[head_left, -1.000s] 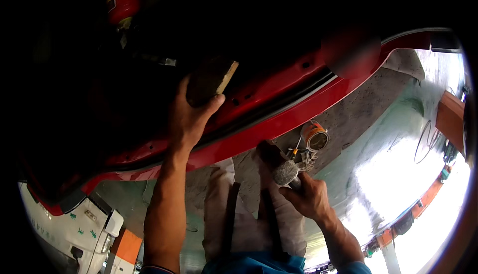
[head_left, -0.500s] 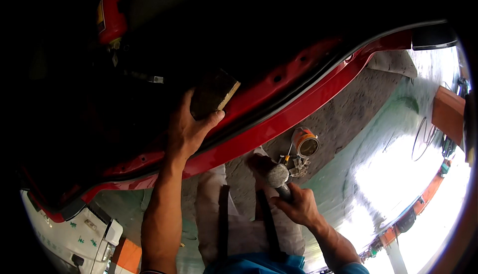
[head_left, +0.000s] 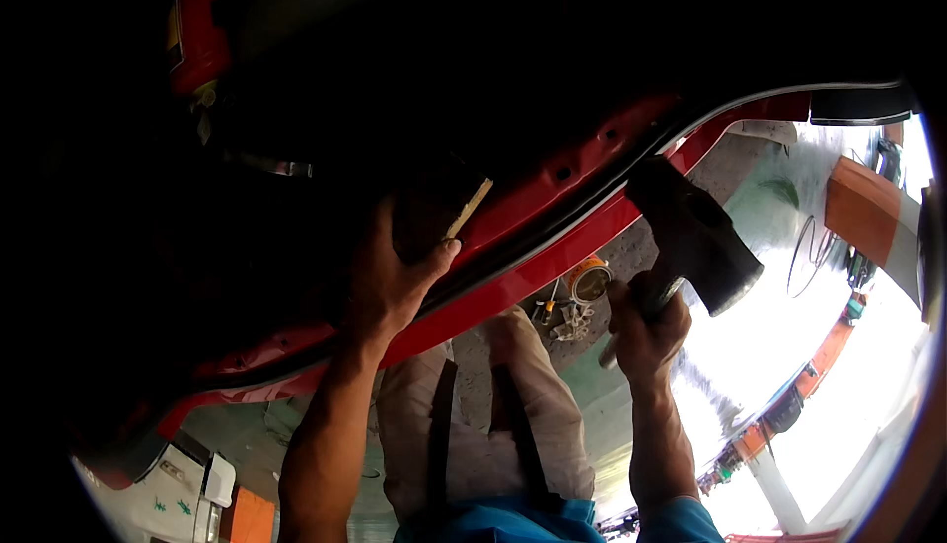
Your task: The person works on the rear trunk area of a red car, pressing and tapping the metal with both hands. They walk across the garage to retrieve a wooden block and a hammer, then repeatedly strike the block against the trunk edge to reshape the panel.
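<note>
My left hand (head_left: 400, 272) is wrapped round a wooden block (head_left: 468, 210), its thumb along the pale edge. The block's dark face is lost in the shadow of a vehicle's opening, so what it touches beyond cannot be made out. My right hand (head_left: 649, 324) grips the short handle of a heavy sledgehammer, whose dark head (head_left: 696, 237) is raised to the right of the block and apart from it. Below both hands runs the vehicle's red sill (head_left: 483, 311), edged by a black rubber seal.
A red canister with a yellow label (head_left: 200, 40) shows at the upper left in the dark interior. On the ground beyond my legs are an open orange can (head_left: 589, 280), a screwdriver (head_left: 546, 310) and crumpled gloves or rag (head_left: 573, 323). A white vehicle (head_left: 163, 494) stands lower left.
My right hand has swung the hammer up and to the right from beside my knee. The left hand with the block has shifted slightly right and down in view.
</note>
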Action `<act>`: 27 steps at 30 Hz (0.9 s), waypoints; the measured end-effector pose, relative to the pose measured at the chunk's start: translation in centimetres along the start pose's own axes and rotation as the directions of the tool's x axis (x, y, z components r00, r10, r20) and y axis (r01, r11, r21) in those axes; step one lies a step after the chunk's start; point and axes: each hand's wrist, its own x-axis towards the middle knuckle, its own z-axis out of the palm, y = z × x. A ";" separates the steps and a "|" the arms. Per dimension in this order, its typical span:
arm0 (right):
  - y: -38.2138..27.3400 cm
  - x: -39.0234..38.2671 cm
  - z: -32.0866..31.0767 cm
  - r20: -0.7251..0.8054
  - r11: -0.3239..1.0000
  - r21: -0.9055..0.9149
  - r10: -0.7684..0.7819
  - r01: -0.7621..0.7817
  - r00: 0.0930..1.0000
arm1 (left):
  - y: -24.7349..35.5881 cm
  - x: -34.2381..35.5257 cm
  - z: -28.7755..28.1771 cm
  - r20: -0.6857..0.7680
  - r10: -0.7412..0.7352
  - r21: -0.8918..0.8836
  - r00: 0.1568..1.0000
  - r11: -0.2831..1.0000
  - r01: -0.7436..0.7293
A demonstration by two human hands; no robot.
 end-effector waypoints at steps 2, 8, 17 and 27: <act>2.6 0.3 0.8 -0.039 0.996 -0.091 0.019 -0.023 0.999 | -0.5 0.2 -0.1 0.022 0.009 -0.009 1.000 1.000 -0.009; 2.5 -1.7 0.0 0.028 0.948 -0.238 0.225 -0.213 0.974 | -0.6 0.6 -1.0 0.097 -0.011 0.081 0.995 0.997 0.003; 1.2 -4.9 -2.9 0.166 0.856 -0.361 0.449 -0.370 0.878 | -0.1 2.4 -1.7 0.206 -0.122 0.043 0.971 0.992 0.116; -1.0 0.0 -3.1 0.307 0.854 -0.245 0.517 -0.459 0.799 | 2.6 2.5 -7.9 -0.099 -0.219 0.036 0.971 0.974 0.223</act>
